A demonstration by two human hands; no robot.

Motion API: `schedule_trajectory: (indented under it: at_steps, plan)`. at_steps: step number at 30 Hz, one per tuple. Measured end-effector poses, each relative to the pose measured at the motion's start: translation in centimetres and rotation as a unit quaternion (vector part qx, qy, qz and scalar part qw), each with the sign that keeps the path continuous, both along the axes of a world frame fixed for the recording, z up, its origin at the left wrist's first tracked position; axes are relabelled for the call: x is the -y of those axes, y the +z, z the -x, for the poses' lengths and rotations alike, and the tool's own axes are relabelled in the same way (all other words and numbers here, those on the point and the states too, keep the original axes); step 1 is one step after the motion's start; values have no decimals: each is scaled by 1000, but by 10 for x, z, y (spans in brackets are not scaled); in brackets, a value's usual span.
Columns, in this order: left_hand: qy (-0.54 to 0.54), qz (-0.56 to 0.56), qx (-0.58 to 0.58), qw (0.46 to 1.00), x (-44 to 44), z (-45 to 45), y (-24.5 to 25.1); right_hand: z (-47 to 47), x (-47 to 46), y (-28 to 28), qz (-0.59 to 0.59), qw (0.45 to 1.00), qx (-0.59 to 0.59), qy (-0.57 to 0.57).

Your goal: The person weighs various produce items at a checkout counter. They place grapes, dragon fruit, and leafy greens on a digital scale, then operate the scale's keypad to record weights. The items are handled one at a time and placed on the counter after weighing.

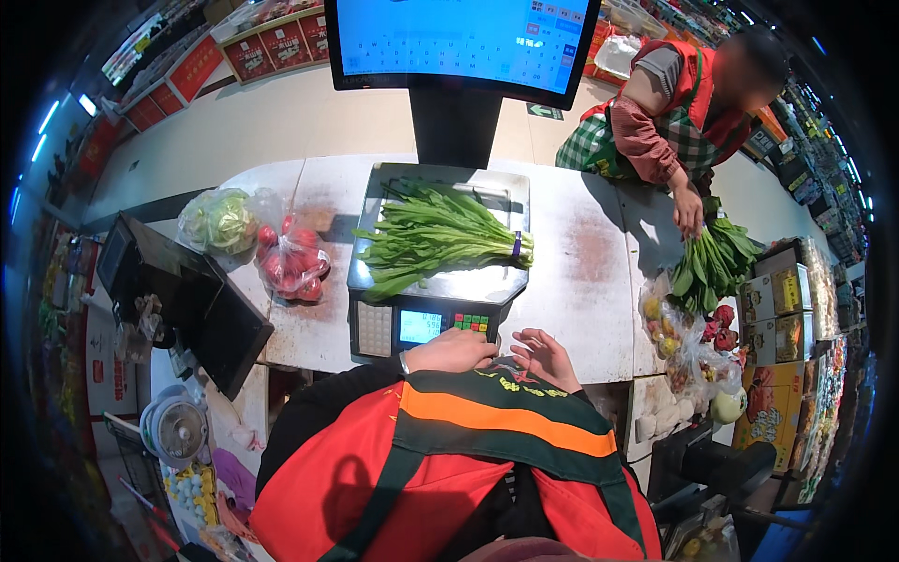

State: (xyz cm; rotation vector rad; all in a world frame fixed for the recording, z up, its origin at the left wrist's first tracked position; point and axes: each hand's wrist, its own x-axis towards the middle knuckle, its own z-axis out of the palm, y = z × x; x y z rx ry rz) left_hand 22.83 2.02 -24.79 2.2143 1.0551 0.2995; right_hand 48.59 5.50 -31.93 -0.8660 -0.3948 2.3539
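Observation:
A bunch of leafy greens [449, 235], bound near its stems with a purple band, lies on the metal pan of a weighing scale [516, 190]. My left hand [449, 349] is at the scale's front panel, beside its lit display [419, 326] and just below the coloured keys [470, 322]. The fingertips of that hand are partly hidden, so what they touch is unclear. My right hand [544, 357] hovers off the panel's right corner, fingers apart and slightly curled, with nothing seen in it. Above the pan stands a blue touchscreen monitor [456, 42] on a black post.
Left on the white counter [583, 330] are a bagged cabbage [221, 221], a bag of tomatoes [291, 260] and a black monitor stand [182, 295]. At right, a co-worker's hand [687, 207] touches more greens [713, 260]. Bagged fruit [660, 323] and stacked boxes [779, 295] are beside these.

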Motion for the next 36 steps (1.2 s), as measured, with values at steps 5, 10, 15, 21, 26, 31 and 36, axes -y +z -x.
schedule_trajectory:
  at_steps: [5, 10, 15, 21, 26, 31, 36]
  plan:
    - [-13, -12, 3, 1000, -3, 2, -6, -2, -1, -4, 9, 1000, 13, -4]
    - [-17, 17, -21, 999, -7, 1, -7, -2, -3, -11, 7, 1000, 4, 3]
    - [-23, 9, 0, 1000, -7, 1, -3, -3, -5, -16, -2, 1000, -5, 7]
    - [-3, 6, 18, 1000, -4, 0, -8, -4, -4, -20, 7, 1000, -1, -4]
    - [-5, 12, 17, 1000, -5, 1, -11, -3, -4, -20, 21, 1000, 7, -11]
    - [-1, -3, 6, 1000, -8, 0, -10, -3, -6, -24, 34, 999, 9, -22]
    - [-17, 39, -48, 998, -11, 0, -11, -4, -8, -27, 10, 999, 35, -30]
